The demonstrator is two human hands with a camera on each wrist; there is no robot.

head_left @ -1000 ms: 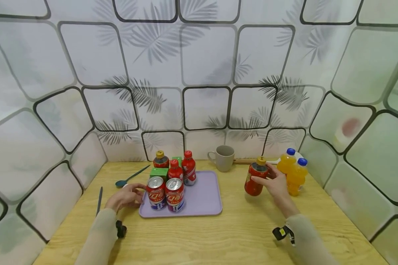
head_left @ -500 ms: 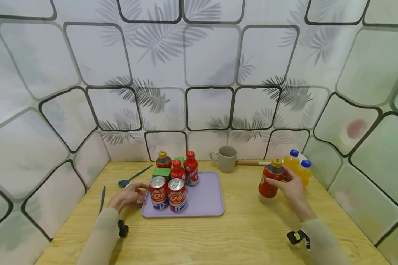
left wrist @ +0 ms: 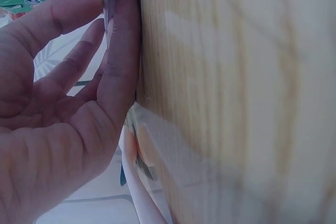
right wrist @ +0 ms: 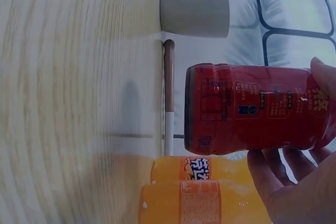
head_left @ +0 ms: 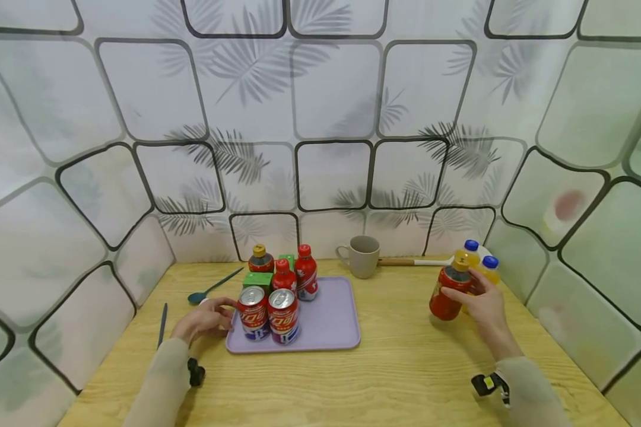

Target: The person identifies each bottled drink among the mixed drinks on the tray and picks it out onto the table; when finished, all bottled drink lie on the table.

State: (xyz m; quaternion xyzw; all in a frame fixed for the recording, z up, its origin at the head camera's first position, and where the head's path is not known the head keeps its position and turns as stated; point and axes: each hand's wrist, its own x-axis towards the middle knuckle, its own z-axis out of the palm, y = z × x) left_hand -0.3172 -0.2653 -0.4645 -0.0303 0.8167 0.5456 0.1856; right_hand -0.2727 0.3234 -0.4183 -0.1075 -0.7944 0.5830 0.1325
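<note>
My right hand [head_left: 483,301] holds a red bottle with a yellow cap [head_left: 447,292] by its side, tilted slightly. A gap between its base and the table shows in the right wrist view. Just behind it stand two orange soda bottles with blue caps [head_left: 489,271]. At the left, my left hand [left wrist: 68,82] pinches the edge of the lilac tray [head_left: 328,323], with fingers above and below the rim. On the tray's left half stand two red cans [head_left: 283,317], two red bottles [head_left: 306,276], green boxes [head_left: 257,280] and another yellow-capped bottle [head_left: 260,261].
A grey mug [head_left: 363,258] stands at the back. Beside it lies a wooden-handled utensil [head_left: 397,262] with a white part. A teal spoon [head_left: 205,293] and a dark stick [head_left: 162,323] lie left of the tray. Patterned curtain [head_left: 331,172] encloses the table's back and sides.
My right hand has carried the red bottle to the right, in front of the orange soda bottles. The left hand stays at the tray's edge.
</note>
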